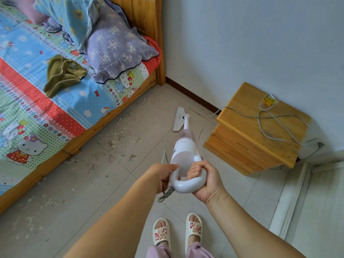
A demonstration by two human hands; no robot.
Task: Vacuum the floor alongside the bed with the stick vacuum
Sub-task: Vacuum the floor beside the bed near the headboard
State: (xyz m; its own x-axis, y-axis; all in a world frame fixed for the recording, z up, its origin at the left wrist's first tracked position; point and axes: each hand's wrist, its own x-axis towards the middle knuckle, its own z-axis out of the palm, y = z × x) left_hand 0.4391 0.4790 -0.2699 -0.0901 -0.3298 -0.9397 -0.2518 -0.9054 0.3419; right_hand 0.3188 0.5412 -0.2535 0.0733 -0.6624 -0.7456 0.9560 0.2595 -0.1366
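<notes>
Head view, floor: pale tiles (pixel 104 183), strewn with crumbs and dust (pixel 121 138) along the wooden bed (pixel 111 116).
Stick vacuum (pixel 183 155): white, angled down; its floor head (pixel 178 119) lies flat on the tiles between bed and nightstand (pixel 247 138).
Right hand (pixel 206 180): fingers clenched around the loop handle.
Left hand (pixel 163 175): gripping the handle's left side.
Room: white wall (pixel 242 43), dark skirting, grey cable (pixel 271 120) across the nightstand.

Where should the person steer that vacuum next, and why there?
Probably swing the floor head left toward the bed frame. It sits on bare tile near the nightstand, while the debris lies scattered along the bed's edge. Both the left hand and right hand already grip the handle.
</notes>
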